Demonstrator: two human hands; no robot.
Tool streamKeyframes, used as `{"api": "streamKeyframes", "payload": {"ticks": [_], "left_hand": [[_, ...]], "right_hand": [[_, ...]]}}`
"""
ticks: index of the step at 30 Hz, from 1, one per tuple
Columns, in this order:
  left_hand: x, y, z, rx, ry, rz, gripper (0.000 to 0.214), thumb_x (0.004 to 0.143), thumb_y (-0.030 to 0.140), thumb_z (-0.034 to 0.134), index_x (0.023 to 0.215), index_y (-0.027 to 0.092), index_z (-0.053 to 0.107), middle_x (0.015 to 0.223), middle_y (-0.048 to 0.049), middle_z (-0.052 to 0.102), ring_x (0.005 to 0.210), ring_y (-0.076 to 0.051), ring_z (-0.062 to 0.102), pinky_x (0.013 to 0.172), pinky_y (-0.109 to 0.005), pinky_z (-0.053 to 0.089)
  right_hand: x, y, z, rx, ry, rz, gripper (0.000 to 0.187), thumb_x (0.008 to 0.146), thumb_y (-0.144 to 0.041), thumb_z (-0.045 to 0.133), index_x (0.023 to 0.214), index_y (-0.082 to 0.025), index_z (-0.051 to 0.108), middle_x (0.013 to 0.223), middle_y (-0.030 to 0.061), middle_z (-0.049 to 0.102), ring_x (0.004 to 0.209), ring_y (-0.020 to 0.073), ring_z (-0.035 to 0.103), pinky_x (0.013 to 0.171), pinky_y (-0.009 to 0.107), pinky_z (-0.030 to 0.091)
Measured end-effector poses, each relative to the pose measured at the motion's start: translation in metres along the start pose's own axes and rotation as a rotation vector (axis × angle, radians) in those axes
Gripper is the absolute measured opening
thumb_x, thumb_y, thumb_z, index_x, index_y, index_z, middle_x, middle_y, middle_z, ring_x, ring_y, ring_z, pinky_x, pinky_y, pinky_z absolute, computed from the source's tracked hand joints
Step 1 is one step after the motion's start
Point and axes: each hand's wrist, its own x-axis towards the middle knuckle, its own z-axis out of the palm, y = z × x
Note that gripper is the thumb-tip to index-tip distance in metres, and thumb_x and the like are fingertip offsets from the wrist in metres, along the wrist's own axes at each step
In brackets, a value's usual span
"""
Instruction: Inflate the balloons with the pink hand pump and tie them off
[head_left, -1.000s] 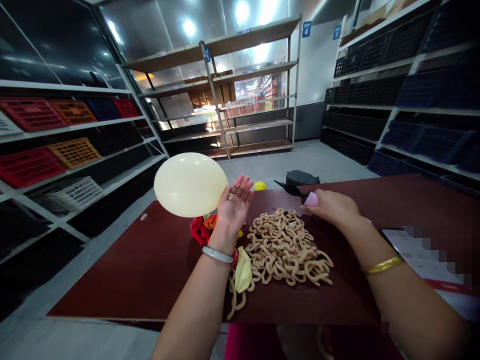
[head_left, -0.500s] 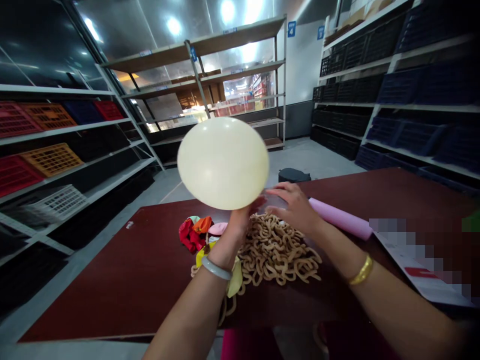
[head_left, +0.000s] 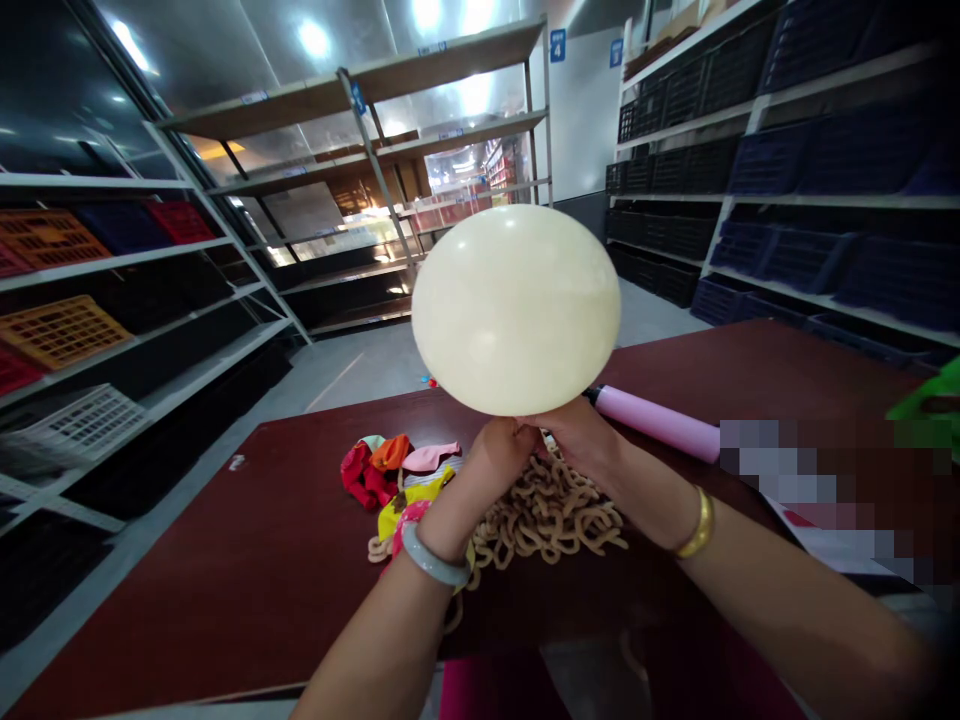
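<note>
A large inflated pale yellow balloon (head_left: 517, 310) stands above the table, its lower end between my two hands. My left hand (head_left: 508, 448) is closed at the bottom of the balloon. Up against it, my right hand (head_left: 583, 435) grips the same lower end from the other side. The balloon's neck and most fingertips are hidden beneath the balloon and behind the hands. Below them lies a heap of tan, thick, curled cord (head_left: 551, 510). Left of my left wrist are several deflated balloons: red (head_left: 360, 472), orange (head_left: 391, 452), light pink (head_left: 431, 457) and yellow (head_left: 411, 500).
A pink tube with a black tip (head_left: 660, 424) lies on the dark red table (head_left: 225, 560), right of the cord. Something green (head_left: 930, 400) is at the right edge. Shelves with crates (head_left: 64, 333) stand left, more dark crates (head_left: 795, 265) right, and a metal rack (head_left: 450, 75) behind.
The balloon has shifted right and looks larger in view. My right hand, open and apart before, has come in to the balloon's lower end beside my left hand. The view has turned slightly.
</note>
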Motion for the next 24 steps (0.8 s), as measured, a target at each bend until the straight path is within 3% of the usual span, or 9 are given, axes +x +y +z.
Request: {"api": "streamKeyframes", "payload": {"ticks": [4, 8, 11, 15, 18, 21, 24], "left_hand": [[-0.005, 0.020, -0.005, -0.184, -0.094, -0.028, 0.015, 0.075, 0.029, 0.068, 0.070, 0.015, 0.071, 0.067, -0.0057, 0.066, 0.067, -0.018, 0.057, 0.067, -0.028, 0.042], [-0.008, 0.031, -0.010, -0.486, -0.176, -0.090, 0.039, 0.070, 0.040, 0.073, 0.101, 0.015, 0.069, 0.100, -0.0130, 0.067, 0.090, -0.023, 0.061, 0.076, -0.031, 0.045], [-0.007, 0.028, -0.010, -0.583, -0.120, -0.124, 0.043, 0.071, 0.049, 0.070, 0.094, 0.013, 0.070, 0.097, -0.0157, 0.067, 0.087, -0.023, 0.062, 0.070, -0.030, 0.046], [-0.004, 0.021, -0.007, -0.567, -0.002, -0.132, 0.032, 0.065, 0.038, 0.078, 0.081, 0.012, 0.069, 0.078, -0.0100, 0.066, 0.067, -0.016, 0.060, 0.056, -0.024, 0.042], [-0.004, 0.020, -0.006, -0.542, -0.001, -0.159, 0.024, 0.067, 0.032, 0.077, 0.068, 0.010, 0.066, 0.062, -0.0040, 0.058, 0.051, -0.008, 0.048, 0.046, -0.021, 0.031], [-0.005, 0.022, -0.007, -0.428, -0.040, -0.152, 0.022, 0.072, 0.030, 0.072, 0.063, 0.012, 0.065, 0.055, 0.0006, 0.050, 0.045, -0.006, 0.036, 0.044, -0.021, 0.024], [-0.005, 0.027, -0.009, -0.195, -0.020, -0.020, 0.017, 0.076, 0.027, 0.069, 0.063, 0.015, 0.068, 0.057, -0.0004, 0.053, 0.052, -0.009, 0.040, 0.050, -0.022, 0.030]], "right_hand": [[0.008, -0.002, -0.009, 0.114, 0.050, -0.024, 0.023, 0.063, -0.033, 0.073, 0.079, -0.021, 0.061, 0.068, -0.0003, 0.062, 0.061, 0.0160, 0.056, 0.056, 0.032, 0.048], [0.013, -0.003, -0.016, 0.125, 0.088, -0.073, 0.030, 0.059, -0.030, 0.075, 0.085, -0.022, 0.063, 0.085, 0.0023, 0.068, 0.080, 0.0197, 0.061, 0.075, 0.036, 0.050], [0.009, 0.000, -0.013, 0.088, 0.028, -0.066, 0.033, 0.059, -0.029, 0.076, 0.089, -0.022, 0.065, 0.085, 0.0025, 0.068, 0.083, 0.0214, 0.062, 0.075, 0.038, 0.051], [0.003, 0.002, -0.004, 0.068, -0.022, -0.031, 0.023, 0.061, -0.030, 0.074, 0.081, -0.021, 0.066, 0.070, 0.0007, 0.065, 0.065, 0.0183, 0.058, 0.063, 0.037, 0.051], [0.002, 0.000, -0.003, 0.069, 0.003, -0.028, 0.019, 0.062, -0.028, 0.074, 0.078, -0.021, 0.065, 0.066, -0.0007, 0.063, 0.061, 0.0165, 0.056, 0.060, 0.035, 0.050], [0.005, -0.003, -0.011, 0.075, 0.057, -0.064, 0.025, 0.058, -0.025, 0.076, 0.080, -0.022, 0.066, 0.074, -0.0005, 0.066, 0.072, 0.0180, 0.059, 0.069, 0.035, 0.051], [0.011, -0.006, -0.021, 0.102, 0.067, -0.103, 0.023, 0.058, -0.028, 0.077, 0.079, -0.023, 0.067, 0.081, -0.0006, 0.068, 0.081, 0.0181, 0.060, 0.078, 0.035, 0.050]]}}
